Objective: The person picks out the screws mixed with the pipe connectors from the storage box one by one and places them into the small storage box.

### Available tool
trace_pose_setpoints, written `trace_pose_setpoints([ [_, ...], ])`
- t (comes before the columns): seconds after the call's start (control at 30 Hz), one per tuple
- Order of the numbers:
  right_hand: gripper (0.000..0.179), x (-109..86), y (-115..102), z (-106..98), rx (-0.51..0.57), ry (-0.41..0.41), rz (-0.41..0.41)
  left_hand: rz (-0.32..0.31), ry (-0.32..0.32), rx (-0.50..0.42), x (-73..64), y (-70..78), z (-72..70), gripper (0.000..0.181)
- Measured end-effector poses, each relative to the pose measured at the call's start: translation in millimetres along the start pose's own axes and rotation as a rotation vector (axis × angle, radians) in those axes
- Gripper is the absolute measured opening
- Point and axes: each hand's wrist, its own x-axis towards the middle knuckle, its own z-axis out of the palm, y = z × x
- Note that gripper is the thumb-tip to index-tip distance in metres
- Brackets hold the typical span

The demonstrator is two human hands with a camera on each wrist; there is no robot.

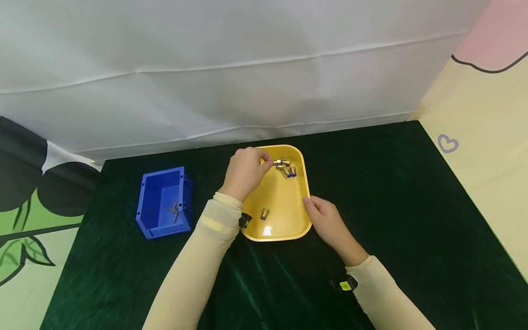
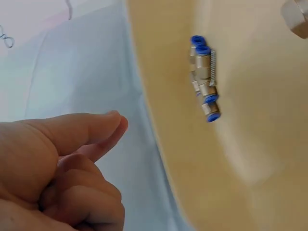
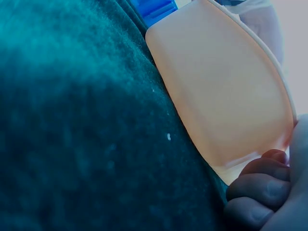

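A yellow tray (image 1: 274, 197) holds brass push-in fittings with blue collars (image 1: 284, 169), grouped near its far right corner. A single fitting (image 1: 265, 213) lies apart toward the near side. Among the group in the left wrist view is a threaded screw (image 2: 212, 67). My left hand (image 1: 247, 169) hovers over the tray beside the group. Its thumb and index tips (image 2: 113, 118) come together, the other fingers are curled, and nothing shows between them. With the thumb on the rim and fingers underneath, my right hand (image 1: 327, 220) grips the tray's right side.
Left of the tray stands a blue bin (image 1: 158, 183) with a few screws (image 1: 175, 211) inside. A dark green cloth (image 1: 392, 206) covers the table. Behind the far edge hangs a white sheet (image 1: 247, 91).
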Motion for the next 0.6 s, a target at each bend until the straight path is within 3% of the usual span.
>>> trace_pose_setpoints([
  [0.2,0.038,0.4,0.0,0.2,-0.012,0.008,-0.002,0.039,-0.094,0.064,14.6,0.4,17.6,0.014],
  [0.33,0.038,7.3,16.5,1.2,0.004,0.004,-0.011,0.08,-0.183,0.104,22.1,-0.7,30.5,0.012],
  [0.6,0.043,15.9,40.3,2.9,0.011,0.019,-0.054,0.102,-0.204,0.1,31.7,-8.6,47.4,0.013],
])
